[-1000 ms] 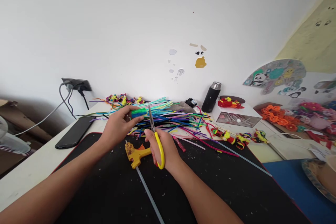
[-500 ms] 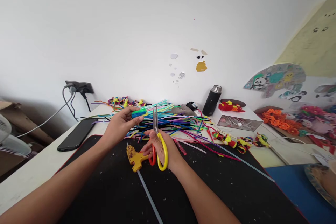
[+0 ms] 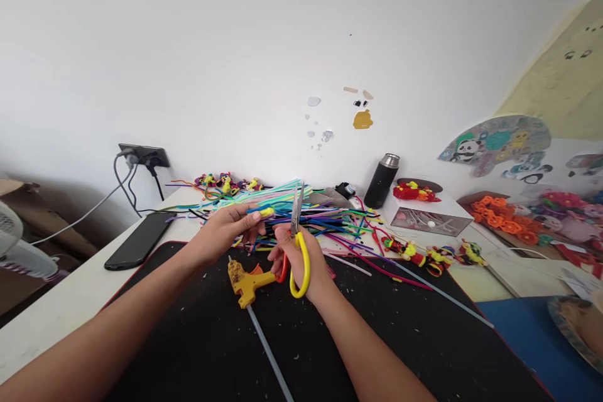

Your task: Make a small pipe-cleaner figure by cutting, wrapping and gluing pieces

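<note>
Between the thumb and fingers of my left hand (image 3: pixel 230 229) is a small blue and yellow fuzzy piece (image 3: pixel 264 211), apparently made of pipe cleaners. My right hand (image 3: pixel 301 257) holds scissors (image 3: pixel 296 220) with red and yellow handles, their blades pointing up and slightly parted. The blades are just right of the fuzzy piece, apart from it. A yellow glue gun (image 3: pixel 245 281) with a long glue stick (image 3: pixel 269 352) lies on the black mat below my hands. Behind them spreads a heap of colourful pipe cleaners (image 3: pixel 325 217).
A phone (image 3: pixel 139 242) lies at the left. Toward the back right stand a black thermos (image 3: pixel 380 182) and a white drawer box (image 3: pixel 428 217). Small pipe-cleaner figures (image 3: pixel 438 257) lie in front of the box. Orange pieces (image 3: pixel 506 217) fill a carton farther right.
My left hand has shifted right and a little down, turning the fuzzy piece so more yellow faces me. My right hand has moved right and slightly up with the scissors.
</note>
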`<state>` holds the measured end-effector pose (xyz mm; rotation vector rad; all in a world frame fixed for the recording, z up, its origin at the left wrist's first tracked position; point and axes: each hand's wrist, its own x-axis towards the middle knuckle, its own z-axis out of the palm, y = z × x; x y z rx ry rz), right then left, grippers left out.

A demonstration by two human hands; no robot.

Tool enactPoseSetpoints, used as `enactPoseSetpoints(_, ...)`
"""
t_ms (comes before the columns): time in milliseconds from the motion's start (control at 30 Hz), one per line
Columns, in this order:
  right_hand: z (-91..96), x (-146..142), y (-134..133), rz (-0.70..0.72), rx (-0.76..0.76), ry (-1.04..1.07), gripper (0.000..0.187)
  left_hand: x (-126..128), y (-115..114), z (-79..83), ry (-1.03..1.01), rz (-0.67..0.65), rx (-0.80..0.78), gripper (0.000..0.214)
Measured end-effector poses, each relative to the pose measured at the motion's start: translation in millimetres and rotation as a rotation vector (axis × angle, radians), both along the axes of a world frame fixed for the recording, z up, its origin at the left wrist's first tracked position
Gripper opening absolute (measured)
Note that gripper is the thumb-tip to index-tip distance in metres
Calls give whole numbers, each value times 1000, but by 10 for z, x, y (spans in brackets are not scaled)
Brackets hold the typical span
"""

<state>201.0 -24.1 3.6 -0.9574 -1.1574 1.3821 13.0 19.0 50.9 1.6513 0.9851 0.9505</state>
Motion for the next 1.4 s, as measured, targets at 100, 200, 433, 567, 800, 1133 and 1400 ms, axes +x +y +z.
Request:
enactPoseSetpoints(100,24,13,-3,-10,17,36,72,25,-11,-26,28,-66,-23,54)
enactPoseSetpoints(200,39,22,-10,-12,33,58,69,54,-23,-53,49,-116,-37,55)
enactPoseSetpoints(433,31,50,1,-54,47,65,58,93,-72,-79,123,-170,-51,52)
enactPoseSetpoints(567,29,51,6,-48,40,83,56,108,-105,-36,190,-184,-11,48)
enactPoseSetpoints(800,14,50,8,-27,53,100,51,36,-78,7,139,-183,-29,56)
enactPoseSetpoints(1133,57,53,-24,15,82,76,51,8,-83,-53,-154,-345,-556,46)
enactPoseSetpoints(1400,54,42,-17,18,64,106,57,-31,-24,-127,-180,-374,-572,43)
